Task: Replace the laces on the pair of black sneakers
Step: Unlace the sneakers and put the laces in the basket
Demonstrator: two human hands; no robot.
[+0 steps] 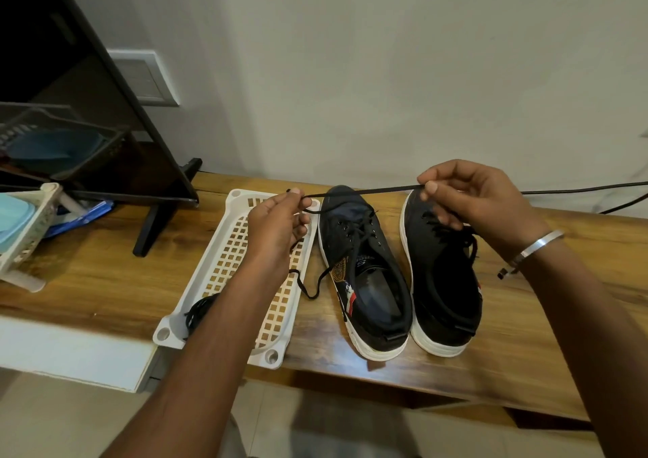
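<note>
Both hands (pixel 277 226) (pixel 470 198) pinch one black lace (pixel 364 191) taut above sneakers (pixel 364 275); neither finished, spare lace (pixel 198 312) at 7 o'clock.

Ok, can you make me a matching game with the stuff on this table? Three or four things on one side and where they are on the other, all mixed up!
Things:
1. black lace
2. white tray
3. silver bangle
4. black sneakers

Places:
A. on the right wrist
B. side by side on the wooden table
C. stretched between the left hand and right hand
D. lying flat, left of the shoes

Pairs: 1-C, 2-D, 3-A, 4-B
</note>
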